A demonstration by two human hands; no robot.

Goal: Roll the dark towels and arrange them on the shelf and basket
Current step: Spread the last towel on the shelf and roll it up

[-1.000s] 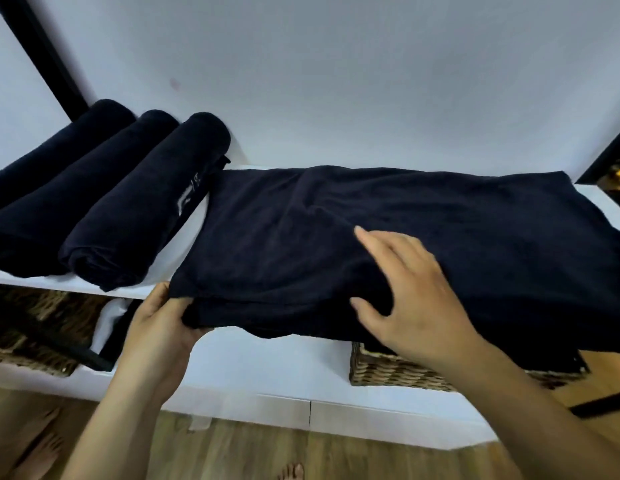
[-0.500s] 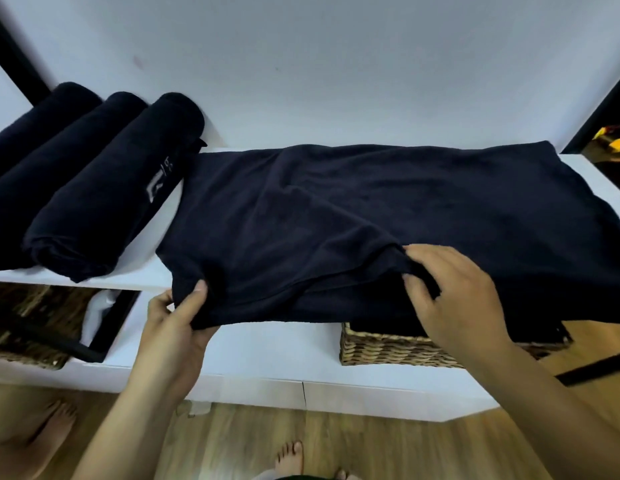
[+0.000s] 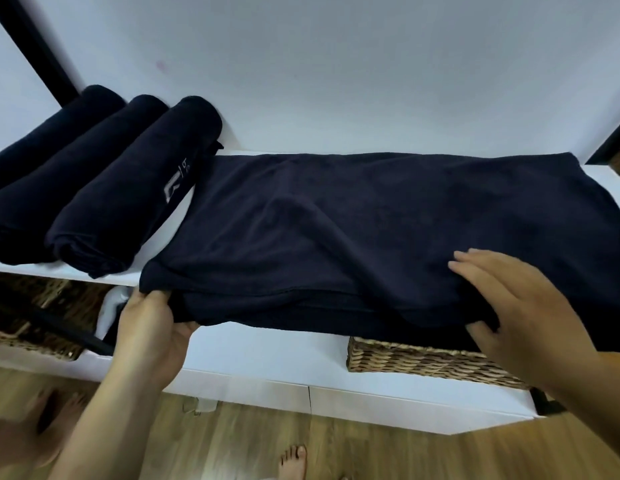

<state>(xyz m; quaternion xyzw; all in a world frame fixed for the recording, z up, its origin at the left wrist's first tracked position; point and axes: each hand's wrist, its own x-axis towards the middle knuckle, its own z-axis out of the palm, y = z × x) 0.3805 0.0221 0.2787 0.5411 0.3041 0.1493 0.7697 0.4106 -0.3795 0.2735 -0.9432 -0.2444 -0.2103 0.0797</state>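
Overhanging towel (image 3: 370, 230), seemingly half-hiding basket (image 3: 422, 363)

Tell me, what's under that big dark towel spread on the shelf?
The white shelf carries the spread towel; its front edge hangs over a wicker basket below. The left hand grips its corner from underneath. The basket's contents are covered.

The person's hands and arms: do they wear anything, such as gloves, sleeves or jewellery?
The left hand and right hand are bare: no gloves, rings or watch show. The arms are uncovered as far as the frame reaches, with no sleeve. The right hand is blurred, so details there are unclear.
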